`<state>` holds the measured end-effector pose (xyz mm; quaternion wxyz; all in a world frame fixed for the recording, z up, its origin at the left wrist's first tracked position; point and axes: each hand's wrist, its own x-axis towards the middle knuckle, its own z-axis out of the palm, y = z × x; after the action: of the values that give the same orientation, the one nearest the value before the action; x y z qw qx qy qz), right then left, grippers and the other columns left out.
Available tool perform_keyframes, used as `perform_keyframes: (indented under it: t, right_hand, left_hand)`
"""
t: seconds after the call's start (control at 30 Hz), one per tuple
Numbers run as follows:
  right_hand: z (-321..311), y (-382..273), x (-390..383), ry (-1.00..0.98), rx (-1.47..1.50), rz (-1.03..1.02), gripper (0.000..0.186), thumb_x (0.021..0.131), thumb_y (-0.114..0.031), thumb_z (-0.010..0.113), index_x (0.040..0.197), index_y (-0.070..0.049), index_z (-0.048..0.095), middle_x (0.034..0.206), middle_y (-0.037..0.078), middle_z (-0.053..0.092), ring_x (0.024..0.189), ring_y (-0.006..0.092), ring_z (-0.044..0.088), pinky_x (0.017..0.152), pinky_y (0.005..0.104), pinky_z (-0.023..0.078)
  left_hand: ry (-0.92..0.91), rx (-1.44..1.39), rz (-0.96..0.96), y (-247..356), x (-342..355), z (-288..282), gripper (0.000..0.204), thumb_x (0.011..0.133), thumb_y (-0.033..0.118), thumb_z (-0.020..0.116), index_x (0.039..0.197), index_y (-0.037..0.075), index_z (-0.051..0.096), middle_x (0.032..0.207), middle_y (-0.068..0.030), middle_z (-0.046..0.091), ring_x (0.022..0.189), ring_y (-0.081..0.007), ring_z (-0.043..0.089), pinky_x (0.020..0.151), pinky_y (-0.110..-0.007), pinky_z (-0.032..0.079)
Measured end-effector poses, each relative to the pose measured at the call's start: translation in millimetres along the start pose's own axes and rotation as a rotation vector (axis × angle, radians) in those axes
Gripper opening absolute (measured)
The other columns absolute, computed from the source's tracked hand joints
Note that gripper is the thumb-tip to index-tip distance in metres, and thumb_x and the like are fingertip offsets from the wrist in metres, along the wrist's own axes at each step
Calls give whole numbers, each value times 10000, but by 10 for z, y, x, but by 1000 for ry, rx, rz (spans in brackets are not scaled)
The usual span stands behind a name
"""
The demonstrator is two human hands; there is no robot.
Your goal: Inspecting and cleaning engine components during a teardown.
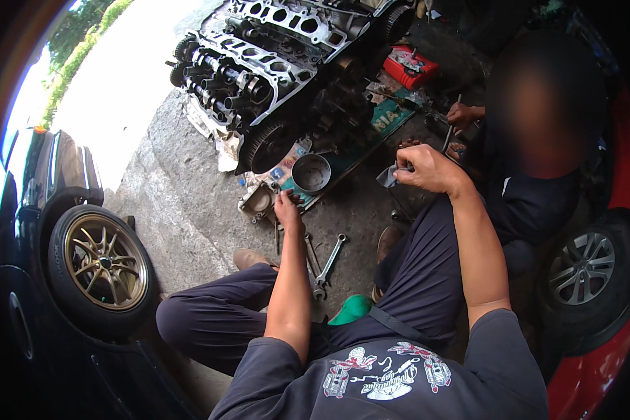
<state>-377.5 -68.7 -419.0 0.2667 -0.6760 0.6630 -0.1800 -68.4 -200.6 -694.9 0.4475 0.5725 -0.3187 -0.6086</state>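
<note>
My right hand [430, 170] is raised over my right knee, its fingers pinched on a small grey piece [386, 176] that looks like cloth or paper. My left hand [287, 208] is lower and to the left, its fingers curled; what they hold, if anything, is too small to tell. Beside it lies a pale metal casting [259, 201] with a round opening. Just beyond that hand stands a round metal bowl [311, 173]. Several spanners, one a combination spanner [332, 260], lie on the ground between my feet.
A partly dismantled engine [259, 77] fills the far side, its gears and camshafts bare. A green board [392, 120] and a red case [409, 68] lie right of it. Another person's hand [462, 116] grips a metal bar. Cars with wheels [105, 262] flank both sides.
</note>
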Motion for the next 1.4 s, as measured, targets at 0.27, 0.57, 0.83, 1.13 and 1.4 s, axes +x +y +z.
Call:
perform_keyframes:
  t: [0.27, 0.57, 0.83, 1.13, 1.4]
  right_hand:
    - [15, -138, -11, -76, 1, 51, 244, 811, -201, 701, 867, 22, 622, 805, 209, 636, 780, 348, 642, 702, 416, 494]
    - [78, -270, 38, -174, -62, 54, 242, 820, -205, 700, 867, 25, 641, 845, 221, 665, 843, 381, 658, 746, 428, 509]
    - [182, -267, 123, -194, -65, 1, 231, 810, -197, 719, 814, 9, 615, 793, 209, 650, 795, 393, 645, 700, 438, 500]
    - [215, -286, 170, -197, -92, 15, 240, 823, -197, 717, 841, 22, 620, 815, 223, 653, 808, 405, 644, 708, 445, 500]
    - [286, -308, 251, -244, -93, -2, 229, 826, -210, 711, 836, 7, 637, 832, 224, 663, 837, 407, 649, 722, 452, 505]
  left_hand:
    - [284, -85, 726, 1597, -199, -42, 459, 1061, 374, 325, 1025, 21, 615, 903, -96, 640, 814, -173, 603, 707, -315, 489]
    - [190, 294, 1193, 2909, -865, 328, 194, 993, 171, 548, 994, 23, 672, 951, -102, 648, 887, -206, 610, 773, -318, 474]
    - [-206, 966, 1444, 3989, -631, 969, 329, 974, 376, 572, 1045, 70, 670, 966, -132, 670, 969, -320, 634, 853, -420, 507]
    - [-588, 1501, 1268, 3748, -168, 1360, 358, 912, 143, 562, 1259, 145, 648, 1164, -104, 667, 1139, -284, 597, 1012, -379, 461]
    - [-703, 1784, 1322, 3750, 437, 1939, 344, 900, 176, 604, 1238, 214, 659, 1076, -109, 707, 1041, -308, 664, 860, -428, 548]
